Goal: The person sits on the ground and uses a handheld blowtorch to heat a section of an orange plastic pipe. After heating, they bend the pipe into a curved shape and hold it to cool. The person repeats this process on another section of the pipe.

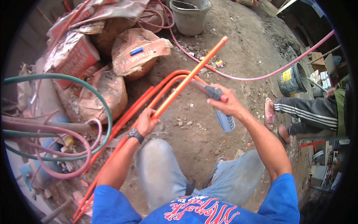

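Observation:
My left hand is closed around straight orange pipe that slants up and away from me. Bent orange pipes run beside it, curving at the far end. In my right hand is a gas torch with a black head, red knob and light blue canister. Its metal nozzle is beside or against the pipes near the bend; contact and any flame are too unclear to tell.
Coiled pink and green hoses and dusty sacks lie left. A bucket stands beyond. Pink hose crosses the dirt floor. At right are a second bucket and another person's legs.

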### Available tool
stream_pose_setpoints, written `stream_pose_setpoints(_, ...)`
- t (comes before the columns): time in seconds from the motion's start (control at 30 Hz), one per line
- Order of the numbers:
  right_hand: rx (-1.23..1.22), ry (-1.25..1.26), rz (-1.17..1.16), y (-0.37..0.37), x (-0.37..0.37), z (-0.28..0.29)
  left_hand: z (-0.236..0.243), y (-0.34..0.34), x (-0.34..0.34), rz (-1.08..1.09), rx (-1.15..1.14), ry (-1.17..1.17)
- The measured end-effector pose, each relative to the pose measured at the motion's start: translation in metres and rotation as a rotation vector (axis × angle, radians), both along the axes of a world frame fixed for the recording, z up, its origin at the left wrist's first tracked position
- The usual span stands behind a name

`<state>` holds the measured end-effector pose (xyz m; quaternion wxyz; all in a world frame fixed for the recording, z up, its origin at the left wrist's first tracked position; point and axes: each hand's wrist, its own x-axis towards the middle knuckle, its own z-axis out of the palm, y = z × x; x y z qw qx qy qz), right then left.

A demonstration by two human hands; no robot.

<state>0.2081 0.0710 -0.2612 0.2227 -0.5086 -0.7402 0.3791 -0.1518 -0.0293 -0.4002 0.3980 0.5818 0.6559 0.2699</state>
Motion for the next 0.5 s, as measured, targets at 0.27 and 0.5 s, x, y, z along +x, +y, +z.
stream_pose_setpoints(0.27,-0.086,-0.061,0.201,-0.011,-0.016,0.048,0.008,-0.012,-0.028,-0.031,-0.045,-0.063)
stream_pose_setpoints(0.5,-0.041,-0.057,0.036,-0.012,-0.014,0.073,0.055,-0.001,-0.034,-0.145,-0.348,-0.420)
